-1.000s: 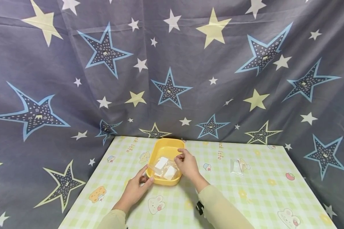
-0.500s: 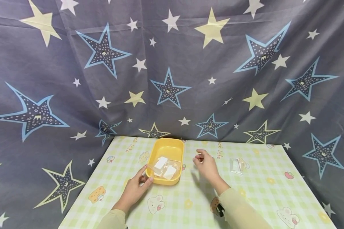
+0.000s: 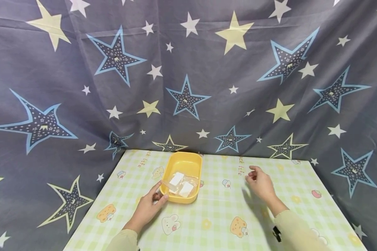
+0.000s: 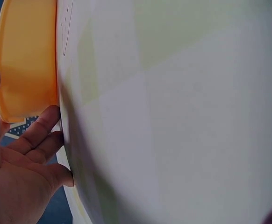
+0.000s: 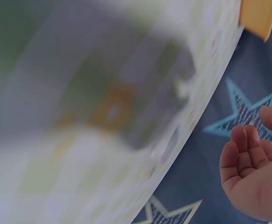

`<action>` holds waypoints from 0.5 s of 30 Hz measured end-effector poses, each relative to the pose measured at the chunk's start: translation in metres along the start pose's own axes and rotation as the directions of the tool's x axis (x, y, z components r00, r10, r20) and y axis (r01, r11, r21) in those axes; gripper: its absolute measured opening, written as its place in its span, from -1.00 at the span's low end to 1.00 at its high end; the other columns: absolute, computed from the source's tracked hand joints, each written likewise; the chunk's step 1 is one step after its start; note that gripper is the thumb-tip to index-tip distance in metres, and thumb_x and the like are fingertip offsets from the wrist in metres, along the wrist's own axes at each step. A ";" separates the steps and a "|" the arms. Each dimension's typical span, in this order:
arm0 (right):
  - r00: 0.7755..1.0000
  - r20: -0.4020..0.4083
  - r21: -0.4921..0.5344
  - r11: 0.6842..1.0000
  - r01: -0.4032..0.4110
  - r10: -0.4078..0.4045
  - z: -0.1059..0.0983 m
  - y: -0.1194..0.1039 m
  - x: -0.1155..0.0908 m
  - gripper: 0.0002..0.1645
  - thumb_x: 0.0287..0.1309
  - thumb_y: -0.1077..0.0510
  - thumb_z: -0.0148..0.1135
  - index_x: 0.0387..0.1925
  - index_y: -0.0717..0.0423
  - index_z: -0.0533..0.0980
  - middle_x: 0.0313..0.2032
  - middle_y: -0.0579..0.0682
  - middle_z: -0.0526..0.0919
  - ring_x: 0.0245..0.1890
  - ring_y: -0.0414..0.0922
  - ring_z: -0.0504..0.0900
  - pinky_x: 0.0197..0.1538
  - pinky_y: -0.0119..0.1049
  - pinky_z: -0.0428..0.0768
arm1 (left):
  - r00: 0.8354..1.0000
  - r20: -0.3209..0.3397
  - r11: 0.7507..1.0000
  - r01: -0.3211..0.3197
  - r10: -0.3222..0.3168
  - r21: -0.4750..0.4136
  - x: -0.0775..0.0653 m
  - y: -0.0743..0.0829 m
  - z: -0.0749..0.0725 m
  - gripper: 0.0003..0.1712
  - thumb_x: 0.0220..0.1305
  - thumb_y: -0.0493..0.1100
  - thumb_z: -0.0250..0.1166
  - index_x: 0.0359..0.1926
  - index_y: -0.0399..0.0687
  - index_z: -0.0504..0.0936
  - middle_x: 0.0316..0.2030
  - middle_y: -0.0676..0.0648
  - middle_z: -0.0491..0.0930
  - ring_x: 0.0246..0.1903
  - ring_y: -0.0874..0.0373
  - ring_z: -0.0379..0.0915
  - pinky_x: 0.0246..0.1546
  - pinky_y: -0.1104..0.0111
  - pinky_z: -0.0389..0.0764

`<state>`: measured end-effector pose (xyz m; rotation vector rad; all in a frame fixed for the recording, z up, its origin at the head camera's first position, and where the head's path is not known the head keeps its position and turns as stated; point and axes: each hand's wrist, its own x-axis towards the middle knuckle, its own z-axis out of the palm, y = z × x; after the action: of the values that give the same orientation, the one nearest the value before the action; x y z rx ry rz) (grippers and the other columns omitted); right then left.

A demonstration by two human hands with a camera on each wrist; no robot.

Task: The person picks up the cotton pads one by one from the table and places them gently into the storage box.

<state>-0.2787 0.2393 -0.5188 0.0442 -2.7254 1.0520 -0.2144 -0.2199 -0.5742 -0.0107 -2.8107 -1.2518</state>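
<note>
At the near left corner of a yellow plastic tray [image 3: 180,200], my left hand [image 3: 147,209] grips the wall between thumb and index finger. In the left wrist view, the other fingers [image 4: 47,148] of that hand rest low at the table surface. Several clear packets with white squares [image 3: 186,189] lie in the tray's near half. My right hand [image 3: 262,184] is over the table to the right, fingers loosely curled and holding nothing. It hides a small clear packet in the head view; the packet [image 5: 169,145] shows blurred in the right wrist view.
The table wears a green-and-white checked cloth [image 3: 220,212] with cartoon prints. Behind its far edge hangs a dark star-patterned curtain [image 3: 207,118], which also runs along both sides.
My right hand has left the tray's right rim and travelled right, now covering the loose packet in the head view. The left hand and the tray have stayed put.
</note>
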 end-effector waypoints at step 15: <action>0.998 -0.017 -0.157 0.986 -0.059 0.057 -0.055 0.072 -0.020 -0.38 0.41 0.13 0.30 0.35 0.40 0.44 -0.16 0.15 0.80 -0.16 0.08 0.76 -0.13 -0.08 0.61 | 1.000 -0.002 1.000 -0.001 0.001 0.001 0.001 -0.001 0.001 -0.04 0.43 0.39 0.31 0.67 0.18 0.24 -0.12 0.04 0.81 0.03 0.07 0.70 0.39 -0.18 0.51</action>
<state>-0.2566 0.3282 -0.5309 -0.0670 -2.8046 0.8444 -0.2159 -0.2199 -0.5755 -0.0107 -2.8094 -1.2491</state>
